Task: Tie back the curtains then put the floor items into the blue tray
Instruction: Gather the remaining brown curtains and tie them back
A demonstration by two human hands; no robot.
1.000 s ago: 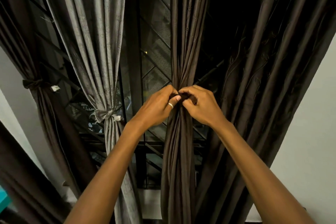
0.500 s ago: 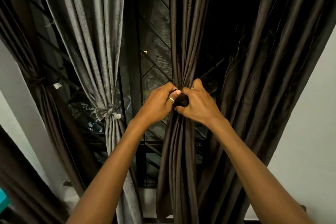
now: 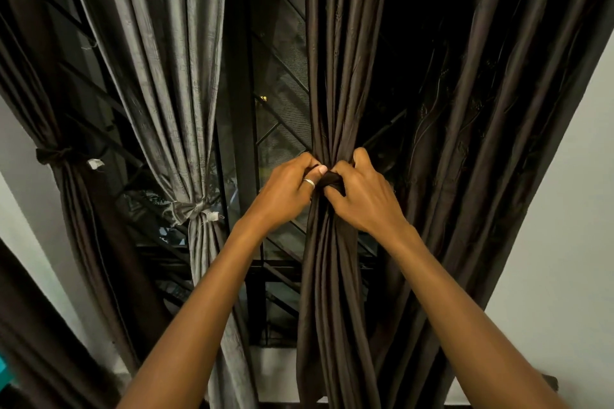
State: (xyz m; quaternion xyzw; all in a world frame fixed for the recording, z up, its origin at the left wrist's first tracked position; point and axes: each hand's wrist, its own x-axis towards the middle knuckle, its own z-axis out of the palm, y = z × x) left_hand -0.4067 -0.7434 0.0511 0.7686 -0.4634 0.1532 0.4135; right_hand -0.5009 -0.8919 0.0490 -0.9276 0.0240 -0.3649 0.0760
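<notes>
Two hands, left hand point(image 3: 285, 191) and right hand point(image 3: 367, 197), fingers curled around the dark tie point(image 3: 332, 180) on the brown curtain point(image 3: 332, 276)

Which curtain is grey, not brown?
The silvery curtain, second from the left, cinched by a grey tie; the others are all dark brown.

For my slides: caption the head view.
Left hand and right hand grip the gathered dark brown fabric curtain at its knot.
</notes>
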